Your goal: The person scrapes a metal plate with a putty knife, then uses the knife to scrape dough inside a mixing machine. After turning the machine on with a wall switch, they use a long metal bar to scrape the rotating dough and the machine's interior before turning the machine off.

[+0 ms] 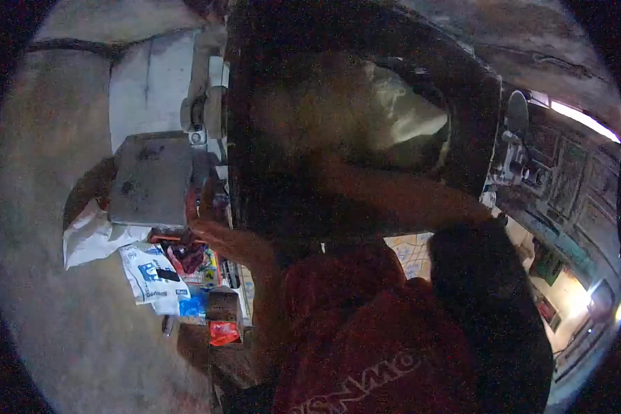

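red lettered shirt closest. right arm across dark box, right hand lost in shadow; left hand at box's left edge, near grey panel. both hands' grip: cannot tell. pale sheet, perhaps, inside box. white-blue packet near panel.

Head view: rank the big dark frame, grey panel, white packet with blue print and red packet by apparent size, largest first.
1. Dark frame, by far
2. Grey panel
3. White packet with blue print
4. Red packet

Apparent size only; true sizes may differ.
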{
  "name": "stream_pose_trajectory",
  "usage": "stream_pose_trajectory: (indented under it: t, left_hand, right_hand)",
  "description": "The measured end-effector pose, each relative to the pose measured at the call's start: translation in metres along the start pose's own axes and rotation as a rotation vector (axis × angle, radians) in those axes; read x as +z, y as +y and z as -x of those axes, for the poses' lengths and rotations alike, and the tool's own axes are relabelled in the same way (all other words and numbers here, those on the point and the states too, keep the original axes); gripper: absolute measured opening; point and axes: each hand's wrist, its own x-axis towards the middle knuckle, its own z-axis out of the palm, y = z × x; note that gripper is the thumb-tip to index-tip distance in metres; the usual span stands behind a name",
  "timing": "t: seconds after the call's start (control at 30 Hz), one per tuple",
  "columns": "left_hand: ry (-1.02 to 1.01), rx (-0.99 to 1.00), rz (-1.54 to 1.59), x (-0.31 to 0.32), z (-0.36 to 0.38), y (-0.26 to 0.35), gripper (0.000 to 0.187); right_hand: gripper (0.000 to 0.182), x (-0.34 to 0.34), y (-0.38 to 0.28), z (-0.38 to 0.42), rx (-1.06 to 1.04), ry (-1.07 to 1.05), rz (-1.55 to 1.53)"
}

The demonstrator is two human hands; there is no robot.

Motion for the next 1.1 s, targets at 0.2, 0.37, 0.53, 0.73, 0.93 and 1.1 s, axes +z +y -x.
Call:
stream_pose_trajectory:
  t: [0.2, 0.37, 0.53, 0.73, 0.93, 1.1]
  left_hand:
    - [-0.015, 0.039, -0.018, -0.005, -0.004, -0.003, 0.064]
    - [0.012, 0.018, 0.111, 0.004, -0.001, -0.002, 0.065]
    - [-0.019, 0.036, 0.069, -0.001, -0.007, -0.004, 0.063]
    - [0.017, 0.022, 0.05, 0.0, -0.005, -0.004, 0.061]
    - [-0.002, 0.063, -0.01, 0.002, -0.009, -0.002, 0.061]
    - [0.022, -0.016, -0.057, 0.0, -0.003, -0.002, 0.063]
  right_hand:
    - [0.026, -0.023, 0.042, 0.094, 0.207, -0.249, -0.042]
    - [0.028, -0.009, 0.019, 0.182, 0.243, -0.367, -0.039]
    - [0.029, 0.061, 0.074, 0.134, 0.338, -0.396, -0.061]
    - [0.031, 0.011, 0.054, 0.185, 0.274, -0.468, 0.003]
    - [0.033, 0.075, 0.102, 0.146, 0.376, -0.477, -0.056]
    - [0.034, 0.019, 0.076, 0.213, 0.32, -0.582, -0.03]
